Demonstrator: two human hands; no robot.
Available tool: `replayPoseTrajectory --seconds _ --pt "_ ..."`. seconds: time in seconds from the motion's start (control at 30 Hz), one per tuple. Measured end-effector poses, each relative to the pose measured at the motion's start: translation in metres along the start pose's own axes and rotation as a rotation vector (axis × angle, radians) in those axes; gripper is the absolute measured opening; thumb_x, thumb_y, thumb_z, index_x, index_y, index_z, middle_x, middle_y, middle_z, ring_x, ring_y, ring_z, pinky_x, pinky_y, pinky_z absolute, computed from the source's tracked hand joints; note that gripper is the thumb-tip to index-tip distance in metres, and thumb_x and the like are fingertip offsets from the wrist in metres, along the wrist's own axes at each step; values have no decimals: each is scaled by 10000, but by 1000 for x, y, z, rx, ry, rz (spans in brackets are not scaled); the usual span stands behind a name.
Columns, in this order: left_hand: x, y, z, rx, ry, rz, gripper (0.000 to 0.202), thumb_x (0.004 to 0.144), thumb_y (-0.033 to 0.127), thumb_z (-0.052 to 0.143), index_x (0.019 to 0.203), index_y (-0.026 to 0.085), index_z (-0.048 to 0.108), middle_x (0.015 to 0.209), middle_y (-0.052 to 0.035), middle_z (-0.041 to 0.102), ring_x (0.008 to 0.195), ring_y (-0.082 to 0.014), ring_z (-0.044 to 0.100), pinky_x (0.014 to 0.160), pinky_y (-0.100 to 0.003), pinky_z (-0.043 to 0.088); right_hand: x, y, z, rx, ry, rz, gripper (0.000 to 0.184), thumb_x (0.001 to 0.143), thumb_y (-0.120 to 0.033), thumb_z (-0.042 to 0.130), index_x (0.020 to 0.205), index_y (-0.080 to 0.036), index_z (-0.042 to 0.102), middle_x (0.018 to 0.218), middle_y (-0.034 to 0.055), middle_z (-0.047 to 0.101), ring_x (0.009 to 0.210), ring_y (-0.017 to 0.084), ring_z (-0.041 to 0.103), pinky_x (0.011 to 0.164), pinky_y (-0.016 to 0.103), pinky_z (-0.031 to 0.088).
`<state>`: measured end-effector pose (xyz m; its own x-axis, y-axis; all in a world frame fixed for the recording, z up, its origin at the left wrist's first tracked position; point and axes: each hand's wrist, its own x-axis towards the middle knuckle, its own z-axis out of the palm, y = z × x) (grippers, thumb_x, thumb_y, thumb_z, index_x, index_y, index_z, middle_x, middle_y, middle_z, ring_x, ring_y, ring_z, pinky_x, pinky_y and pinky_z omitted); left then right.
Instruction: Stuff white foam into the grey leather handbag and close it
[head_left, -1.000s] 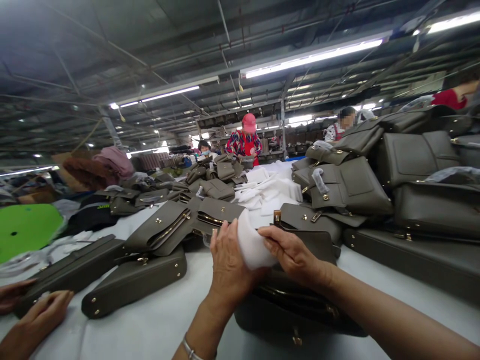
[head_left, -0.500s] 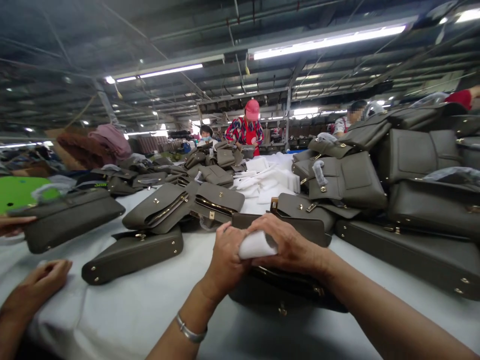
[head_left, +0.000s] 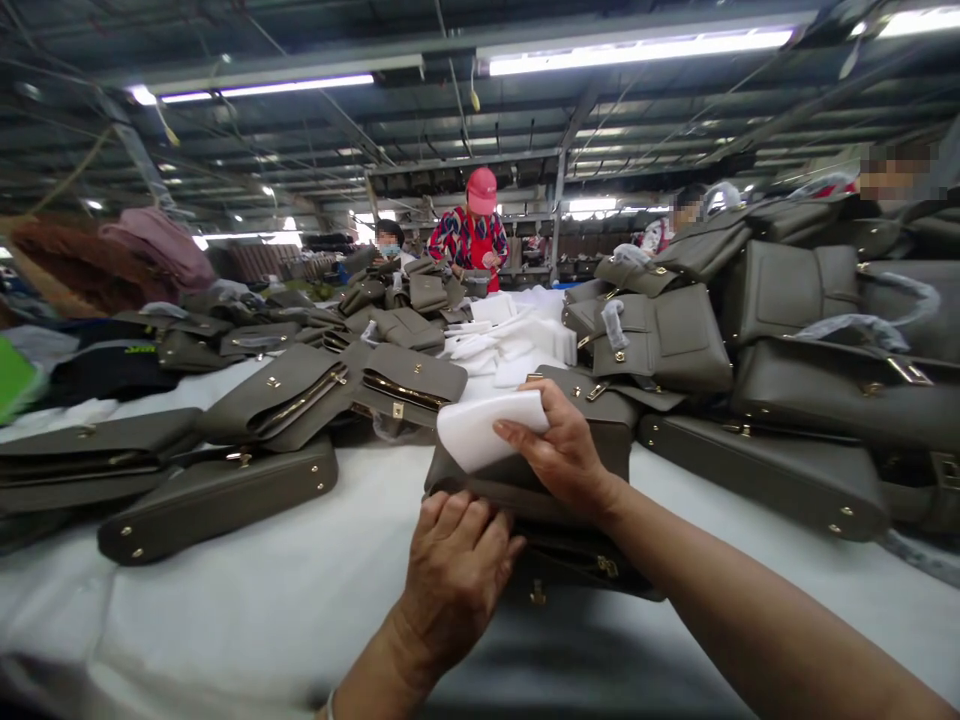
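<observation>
Head camera: our right hand (head_left: 568, 447) pinches a white sheet (head_left: 480, 430); our left hand (head_left: 459, 565) touches the bag (head_left: 519, 486), its grip unclear to us.

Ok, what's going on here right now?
The person's right hand holds a bent white sheet above an open dark bag. The left hand has its fingers at the bag's near edge, their grip partly hidden. More white sheets lie beyond, between bags.
</observation>
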<state>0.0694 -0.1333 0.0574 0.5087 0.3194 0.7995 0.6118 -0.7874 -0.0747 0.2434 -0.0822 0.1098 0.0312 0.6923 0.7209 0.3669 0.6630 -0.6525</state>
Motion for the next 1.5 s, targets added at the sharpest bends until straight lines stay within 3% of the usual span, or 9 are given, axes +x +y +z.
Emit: replayPoseTrajectory --seconds 0.17,0.37,0.6,0.7,0.87,1.03,1.17,1.3,1.5 --pt "-2 4 2 -21 32 24 150 838 138 626 984 168 640 943 -62 651 943 -239 548 876 -405 380 6 7 2 8 14 18 279 774 -359 685 921 -198 511 745 -35 526 651 129 478 613 241 399" --pt "-4 -1 1 8 -109 0 145 870 212 587 1006 169 614 909 -54 627 903 -238 528 870 -407 353 9 12 2 24 -13 73 313 756 -393 694 922 -192 520 727 -41 519 633 124 459 593 235 376" --pt "11 -2 -11 48 -478 -65 133 784 282 667 865 214 585 942 -15 620 971 -259 498 936 -460 285 12 20 4 -17 -25 108 299 755 -405 684 885 -186 528 713 -44 510 638 126 453 593 235 363" --pt "17 -4 -18 49 -605 -119 162 810 302 649 946 233 595 1050 -10 642 1086 -280 464 948 -472 269 15 21 4 -3 -8 122 295 753 -395 692 868 -180 526 713 -43 507 644 125 456 595 236 367" --pt "23 -7 -28 65 -684 -198 381 798 365 663 1157 278 573 1054 -29 655 1093 -319 447 927 -506 280 25 13 -4 404 51 218 355 714 -407 746 875 -171 535 752 -26 560 644 123 491 586 236 420" --pt "35 -8 -18 111 -705 -172 618 751 341 698 1324 280 475 959 -61 667 1060 -323 458 1019 -552 205 16 -1 -25 719 -20 312 341 751 -368 758 974 -180 581 829 0 617 681 126 541 623 239 458" --pt "39 -9 -8 90 -745 -161 607 717 336 722 1280 268 504 947 -56 676 1072 -324 462 1067 -575 132 -1 -7 -49 564 -131 371 335 733 -375 781 910 -173 579 766 -11 592 644 110 506 563 205 411" --pt "31 -11 -5 77 -613 -184 639 680 265 726 1265 188 480 1026 -67 650 1063 -293 470 1088 -530 140 -17 1 -63 413 -147 437 366 723 -403 785 892 -167 560 733 -25 561 633 101 483 545 191 392" --pt "24 -13 -11 -22 -643 -238 231 731 295 661 926 200 583 994 -55 659 1258 -329 384 1064 -540 163 -24 11 -60 424 -198 622 416 801 -523 665 994 -184 520 775 0 579 577 131 514 445 219 408"
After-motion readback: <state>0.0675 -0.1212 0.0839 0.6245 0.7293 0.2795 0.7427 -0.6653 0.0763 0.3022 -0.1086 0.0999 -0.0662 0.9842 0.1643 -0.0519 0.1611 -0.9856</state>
